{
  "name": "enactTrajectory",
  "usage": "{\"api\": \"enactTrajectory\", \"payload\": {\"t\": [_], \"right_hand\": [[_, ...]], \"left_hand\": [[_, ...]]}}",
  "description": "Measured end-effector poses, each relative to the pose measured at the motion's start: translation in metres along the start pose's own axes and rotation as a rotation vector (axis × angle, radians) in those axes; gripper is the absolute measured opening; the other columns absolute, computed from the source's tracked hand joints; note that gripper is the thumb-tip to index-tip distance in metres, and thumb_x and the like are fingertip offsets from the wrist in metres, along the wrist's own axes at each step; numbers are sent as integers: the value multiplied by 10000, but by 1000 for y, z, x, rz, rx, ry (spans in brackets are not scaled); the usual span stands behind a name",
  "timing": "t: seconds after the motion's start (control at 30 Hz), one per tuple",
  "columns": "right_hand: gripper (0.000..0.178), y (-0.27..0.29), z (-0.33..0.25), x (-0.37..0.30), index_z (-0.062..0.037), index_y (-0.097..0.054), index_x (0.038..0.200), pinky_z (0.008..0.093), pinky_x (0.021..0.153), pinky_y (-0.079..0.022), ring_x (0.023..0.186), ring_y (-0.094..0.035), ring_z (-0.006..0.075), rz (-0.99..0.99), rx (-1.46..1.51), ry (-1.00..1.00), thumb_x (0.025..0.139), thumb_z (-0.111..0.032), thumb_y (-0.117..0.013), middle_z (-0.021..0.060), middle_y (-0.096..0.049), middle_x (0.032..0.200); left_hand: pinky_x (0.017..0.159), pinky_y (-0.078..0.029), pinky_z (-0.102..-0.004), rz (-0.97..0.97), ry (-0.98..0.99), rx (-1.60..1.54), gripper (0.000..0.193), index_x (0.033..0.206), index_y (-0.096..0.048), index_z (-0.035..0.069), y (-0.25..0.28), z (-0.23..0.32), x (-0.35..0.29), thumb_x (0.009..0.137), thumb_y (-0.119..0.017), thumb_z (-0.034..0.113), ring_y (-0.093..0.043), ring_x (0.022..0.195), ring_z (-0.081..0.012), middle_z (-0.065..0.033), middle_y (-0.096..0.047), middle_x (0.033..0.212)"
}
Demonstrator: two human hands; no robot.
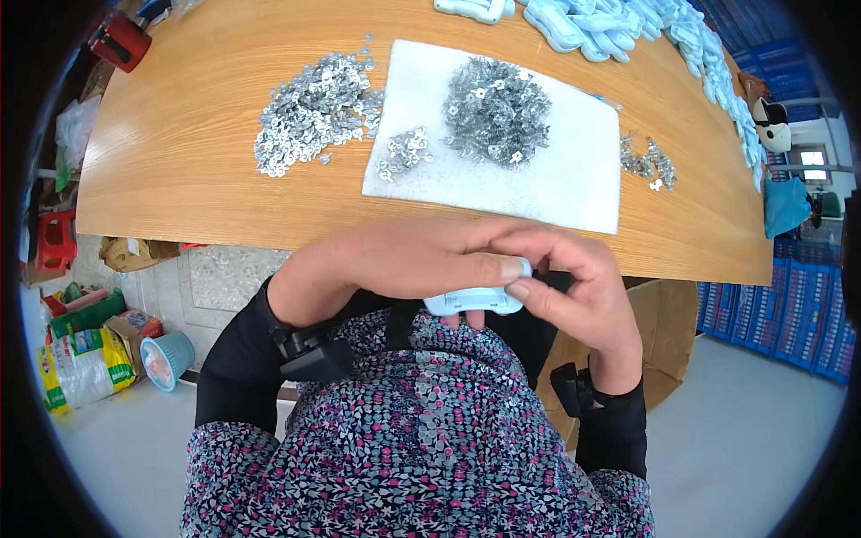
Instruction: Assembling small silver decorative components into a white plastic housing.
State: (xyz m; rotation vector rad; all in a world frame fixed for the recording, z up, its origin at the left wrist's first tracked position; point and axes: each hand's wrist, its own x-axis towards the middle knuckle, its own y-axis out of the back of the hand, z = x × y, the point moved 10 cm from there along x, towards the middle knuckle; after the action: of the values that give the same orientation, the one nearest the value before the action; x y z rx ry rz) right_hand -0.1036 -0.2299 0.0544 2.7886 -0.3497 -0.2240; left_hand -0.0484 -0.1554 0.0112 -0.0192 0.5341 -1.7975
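Between my hands, close to my body and just short of the table's near edge, is a light blue plastic casing (473,302) with small slots in its face. My left hand (421,257) lies across it, closed, the thumb at the casing's right end. My right hand (578,291) is closed on that same end, thumb and fingers curled round it. Fingertips show under the casing. Whether a small metal part is pinched there too is hidden. Beyond the hands, a white foam sheet (574,184) bears a large heap of small metal pieces (498,112) and a smaller cluster (405,152).
More metal pieces lie in a pile (318,112) left of the sheet and a small group (647,163) right of it, on the wooden table (206,161). Light blue casings (601,27) are heaped at the far right. A cardboard box (668,332) stands below the table's edge.
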Motion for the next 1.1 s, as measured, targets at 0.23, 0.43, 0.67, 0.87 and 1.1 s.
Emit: {"api": "enactTrajectory", "payload": {"t": [0.23, 0.43, 0.67, 0.87, 1.1], "right_hand": [[128, 33, 7, 31, -12, -707, 999, 253, 694, -467, 766, -579, 109, 364, -413, 152, 872, -28, -704, 18, -648, 856], [159, -11, -21, 67, -112, -719, 910, 398, 795, -460, 867, -594, 279, 332, -707, 421, 756, -76, -702, 50, -631, 846], [146, -38, -36, 92, -179, -730, 880, 381, 775, -414, 881, -563, 244, 303, -971, 474, 746, -122, -724, -2, -595, 820], [188, -2, -30, 84, -170, -730, 891, 378, 773, -416, 872, -564, 229, 415, -893, 438, 718, -99, -748, -15, -625, 845], [197, -10, -21, 76, -139, -723, 912, 363, 795, -423, 873, -556, 230, 292, -1005, 405, 746, -35, -743, 7, -612, 866]], "left_hand": [[754, -547, -280, 71, -50, -398, 668, 1512, -368, 31, 13, -28, -20, 991, -523, 418, -637, 881, -168, -122, -623, 1150], [736, -545, -296, 111, -89, -494, 667, 1482, -394, 32, 15, -36, -34, 969, -528, 437, -663, 877, -185, -143, -655, 1101], [709, -557, -339, 168, -164, -577, 607, 1476, -378, 41, 25, -42, -44, 1027, -392, 450, -673, 825, -213, -153, -662, 1068], [673, -566, -359, 313, -212, -713, 524, 1459, -385, 41, 41, -39, -49, 1070, -258, 368, -678, 789, -242, -171, -665, 1046], [716, -567, -345, 311, -269, -740, 493, 1440, -409, 68, 48, -33, -46, 1058, -334, 370, -667, 811, -198, -128, -652, 1008]]}}
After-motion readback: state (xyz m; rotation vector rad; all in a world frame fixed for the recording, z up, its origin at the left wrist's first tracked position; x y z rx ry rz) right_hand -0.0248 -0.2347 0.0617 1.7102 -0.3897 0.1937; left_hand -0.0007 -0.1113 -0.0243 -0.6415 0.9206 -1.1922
